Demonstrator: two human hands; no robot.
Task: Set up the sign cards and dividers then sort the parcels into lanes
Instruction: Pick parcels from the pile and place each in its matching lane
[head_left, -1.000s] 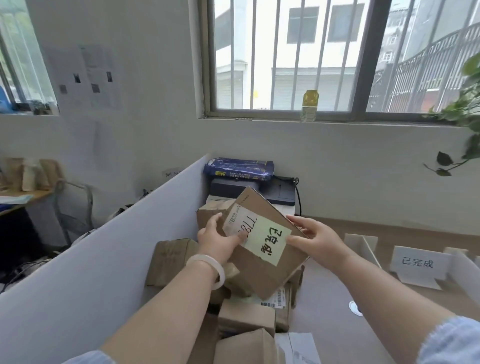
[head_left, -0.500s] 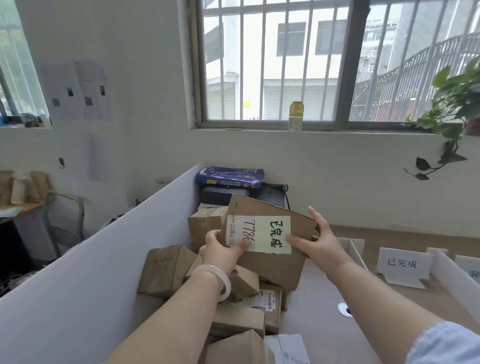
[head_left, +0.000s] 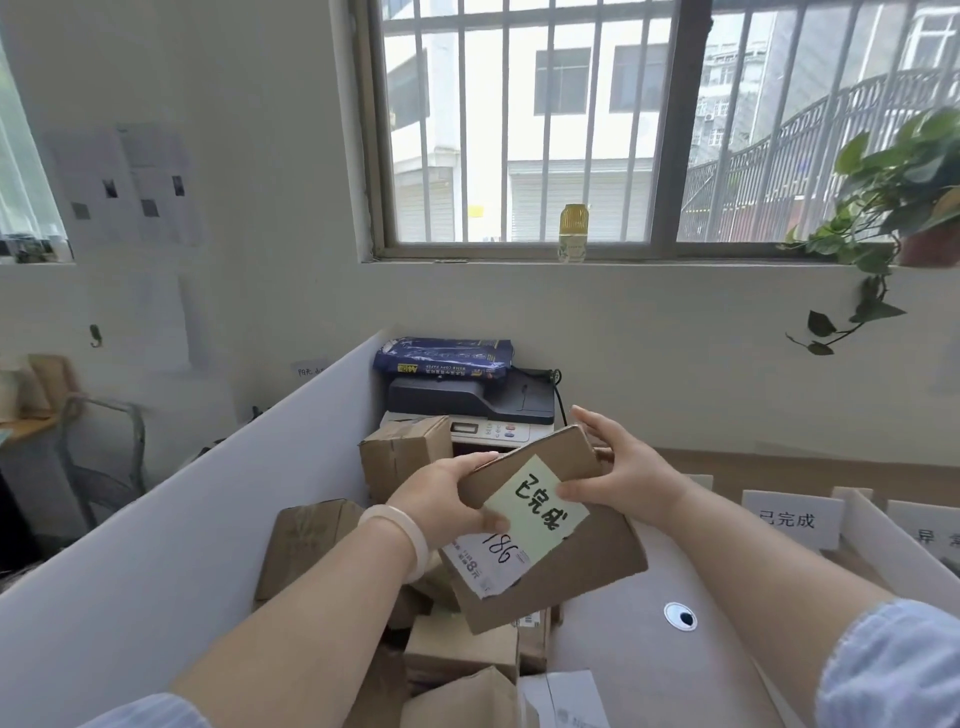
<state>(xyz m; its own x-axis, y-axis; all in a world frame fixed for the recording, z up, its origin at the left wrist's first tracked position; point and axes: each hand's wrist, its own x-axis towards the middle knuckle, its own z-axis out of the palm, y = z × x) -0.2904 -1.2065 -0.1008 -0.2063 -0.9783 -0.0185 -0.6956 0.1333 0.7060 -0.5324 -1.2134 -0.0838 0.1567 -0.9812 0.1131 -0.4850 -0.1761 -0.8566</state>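
I hold a flat brown cardboard parcel (head_left: 587, 566) in both hands above a heap of parcels (head_left: 457, 649). A pale green sticky note (head_left: 537, 512) with handwritten characters sits on its top face, over a white shipping label marked 186. My left hand (head_left: 447, 501) grips the parcel's left edge, thumb on the label. My right hand (head_left: 621, 470) holds the far right corner, thumb on the note. To the right stand a white sign card (head_left: 792, 518) with printed characters and white dividers (head_left: 878, 540), with a second sign card (head_left: 932, 530) past them.
A tall white partition board (head_left: 156, 561) runs along the left. A printer (head_left: 483, 410) with a blue paper ream (head_left: 444, 357) on it stands against the wall behind the heap. A round cable hole (head_left: 680, 617) shows in the table top. A potted plant (head_left: 904, 208) hangs at the window's right.
The parcel has turned in my hands and tipped flatter, its noted face now up and its far end swung right. My view rose slightly and shifted left.
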